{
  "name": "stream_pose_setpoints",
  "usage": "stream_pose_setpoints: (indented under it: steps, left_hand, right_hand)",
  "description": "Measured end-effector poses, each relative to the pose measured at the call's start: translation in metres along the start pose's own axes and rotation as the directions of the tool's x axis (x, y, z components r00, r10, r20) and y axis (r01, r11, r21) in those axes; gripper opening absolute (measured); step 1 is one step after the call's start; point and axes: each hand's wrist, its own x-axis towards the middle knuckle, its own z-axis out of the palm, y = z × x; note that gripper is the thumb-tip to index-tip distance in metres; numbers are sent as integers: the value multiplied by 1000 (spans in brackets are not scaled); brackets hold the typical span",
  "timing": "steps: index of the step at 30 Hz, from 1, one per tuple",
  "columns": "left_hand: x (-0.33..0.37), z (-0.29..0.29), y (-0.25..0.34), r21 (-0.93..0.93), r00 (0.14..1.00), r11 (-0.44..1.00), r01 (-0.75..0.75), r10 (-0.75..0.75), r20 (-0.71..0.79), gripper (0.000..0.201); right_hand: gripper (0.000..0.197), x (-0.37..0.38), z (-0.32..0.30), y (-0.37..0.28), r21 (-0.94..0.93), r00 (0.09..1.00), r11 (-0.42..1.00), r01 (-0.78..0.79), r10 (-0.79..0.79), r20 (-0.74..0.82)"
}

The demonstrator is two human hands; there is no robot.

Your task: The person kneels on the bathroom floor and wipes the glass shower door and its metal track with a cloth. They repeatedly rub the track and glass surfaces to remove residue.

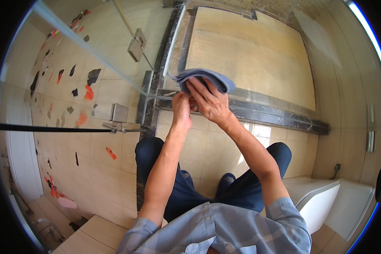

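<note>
Both hands are together in front of me at a folded grey-blue cloth (pixel 219 79), held above the dark marble sill of the shower area. My right hand (pixel 212 102) lies over the cloth's near side, with its fingers pressed onto the folds and the thumb side toward the left hand. My left hand (pixel 182 111) is closed at the cloth's lower left edge, close against the right hand. Its fingertips are partly hidden, but they appear to pinch the cloth.
A dark marble sill (pixel 275 113) borders the ribbed beige shower floor (pixel 249 55). To the left, a glass panel with metal hinges (pixel 119 112) stands before a tiled wall with red and black patches (pixel 89 92). A white toilet (pixel 315 199) is at right; my knees are bent below.
</note>
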Motion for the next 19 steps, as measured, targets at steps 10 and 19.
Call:
stream_pose_setpoints:
  steps: [10, 19]
  left_hand:
    - [1, 5, -1, 120, 993, 987, 109, -112, 23, 13]
    - [15, 11, -19, 107, 987, 987, 119, -129, 93, 18]
  right_hand:
    - [45, -72, -52, 54, -330, 942, 911, -248, 147, -302]
    - [60, -8, -14, 10, -191, 978, 978, -84, 43, -206]
